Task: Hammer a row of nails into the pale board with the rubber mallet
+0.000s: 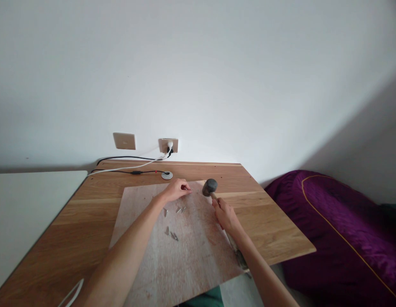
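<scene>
My right hand [227, 216] is wrapped around the handle of a rubber mallet [210, 186], whose dark head is raised near the far right corner of a pale wooden board [159, 256]. On the far part of that board, my left hand [177, 190] has its fingertips pinched together and pointing down at the surface. Whatever sits between those fingertips is too small to make out. Several small silvery metal pieces [174, 236] lie scattered on the board between my arms, with others [180, 209] closer to my left hand.
The board rests on a wooden table [274, 230] against a white wall. Cables [130, 166] run along the back from a wall socket [168, 145] and a round grommet [167, 175]. A white panel [31, 213] stands at left, purple bedding [319, 230] at right.
</scene>
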Demonstrator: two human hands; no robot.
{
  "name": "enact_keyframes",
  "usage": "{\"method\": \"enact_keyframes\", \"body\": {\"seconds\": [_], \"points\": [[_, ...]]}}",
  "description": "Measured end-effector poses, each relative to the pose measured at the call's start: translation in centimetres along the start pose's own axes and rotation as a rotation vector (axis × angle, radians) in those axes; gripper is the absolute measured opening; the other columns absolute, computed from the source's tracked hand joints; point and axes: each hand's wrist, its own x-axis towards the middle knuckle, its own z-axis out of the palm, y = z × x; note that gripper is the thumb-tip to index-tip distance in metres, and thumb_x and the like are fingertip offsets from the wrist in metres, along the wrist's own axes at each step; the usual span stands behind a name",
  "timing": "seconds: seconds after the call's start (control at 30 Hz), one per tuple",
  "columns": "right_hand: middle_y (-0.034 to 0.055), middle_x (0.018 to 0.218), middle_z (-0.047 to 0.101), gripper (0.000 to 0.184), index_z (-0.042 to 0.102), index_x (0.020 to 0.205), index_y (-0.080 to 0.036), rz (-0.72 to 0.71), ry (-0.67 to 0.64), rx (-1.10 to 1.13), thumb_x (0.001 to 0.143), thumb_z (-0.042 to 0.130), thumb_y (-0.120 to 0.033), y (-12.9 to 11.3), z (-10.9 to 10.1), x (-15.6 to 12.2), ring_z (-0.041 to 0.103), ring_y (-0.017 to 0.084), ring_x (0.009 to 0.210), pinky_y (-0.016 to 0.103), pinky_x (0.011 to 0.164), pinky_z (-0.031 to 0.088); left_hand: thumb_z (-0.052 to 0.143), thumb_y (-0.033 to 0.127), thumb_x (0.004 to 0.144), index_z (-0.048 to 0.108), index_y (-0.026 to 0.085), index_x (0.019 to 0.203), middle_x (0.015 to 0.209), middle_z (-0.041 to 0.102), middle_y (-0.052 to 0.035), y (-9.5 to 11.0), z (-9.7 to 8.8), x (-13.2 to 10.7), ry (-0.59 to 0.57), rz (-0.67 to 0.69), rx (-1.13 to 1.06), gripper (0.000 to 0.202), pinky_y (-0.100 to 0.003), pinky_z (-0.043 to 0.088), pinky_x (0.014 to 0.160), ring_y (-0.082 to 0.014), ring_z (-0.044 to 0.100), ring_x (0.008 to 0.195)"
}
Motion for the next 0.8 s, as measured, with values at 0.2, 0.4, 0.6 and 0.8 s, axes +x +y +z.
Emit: {"method": "enact_keyframes", "body": {"seconds": [0.2,0.4,0.6,0.8], "points": [[-0.0060,0.056,0.050,0.027,0.051,0.087,-0.024,0.017,-0.053,0.118,0.103,0.034,-0.037,-0.8,-0.7,-0.8,0.049,0.013,0.039,0.024,0.043,0.035,0.081,0.050,0.081,0.078,0.016,0.084,0.077,0.069,-0.0039,0.2,0.0,-0.1,0.001,-0.014,-0.012,0.034,-0.028,0.045,0.068,-0.0176,0.062,0.071],[-0.0073,0.062,0.049,0.035,0.052,0.099,-0.023,-0.086,-0.067,0.225,0.102,0.033,-0.052,-4.1,-2.3,-1.8,0.047,0.010,0.042,0.019,0.039,0.035,0.054,0.068,0.094,0.071,0.017,0.093,0.081,0.067,-0.0037,0.0,-0.5,0.1,0.157,-0.117,-0.160,0.054,-0.030,0.047,0.070,-0.0198,0.062,0.076],[-0.0073,0.059,0.050,0.031,0.053,0.091,-0.022,-0.109,-0.113,0.214,0.104,0.039,-0.047,-6.1,-0.6,-1.5,0.044,0.008,0.040,0.019,0.040,0.032,0.050,0.033,0.094,0.067,0.018,0.091,0.076,0.065,-0.0013,-0.7,-0.7,0.3,0.182,-0.131,-0.139,0.024,-0.029,0.050,0.072,-0.0181,0.063,0.072],[-0.0065,0.057,0.050,0.026,0.054,0.086,-0.022,-0.062,-0.141,0.154,0.104,0.046,-0.038,-5.7,0.0,-0.8,0.045,0.009,0.040,0.020,0.041,0.031,0.061,0.011,0.076,0.076,0.018,0.092,0.102,0.070,-0.0068,-0.1,-0.6,-0.1,0.158,-0.087,-0.027,0.022,-0.033,0.052,0.090,-0.0222,0.066,0.097]]}}
